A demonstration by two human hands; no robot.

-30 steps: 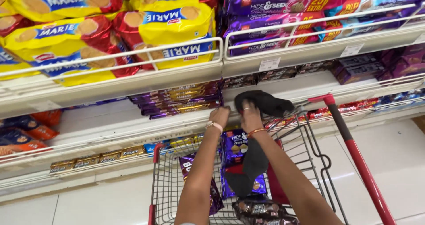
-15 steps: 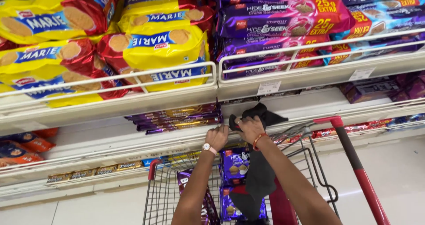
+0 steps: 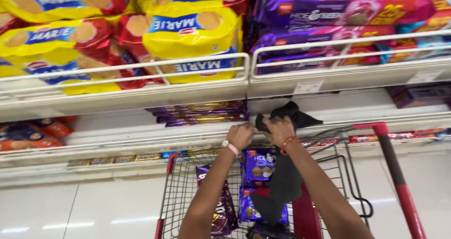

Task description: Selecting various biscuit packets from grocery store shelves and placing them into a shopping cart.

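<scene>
Gripping a black cloth point(image 3: 287, 182) with closed fingers, left hand point(image 3: 240, 135) and right hand point(image 3: 279, 130) meet mid-frame above a red wire trolley point(image 3: 184, 192).

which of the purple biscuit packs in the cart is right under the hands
The upright purple biscuit pack at the cart's far end, directly below the left hand and right hand. The darker purple pack leans lower and further left; another sits below it.

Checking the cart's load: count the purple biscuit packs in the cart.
3 visible: one pack at left, one pack upper centre, one pack below it. The black cloth may hide more.
</scene>
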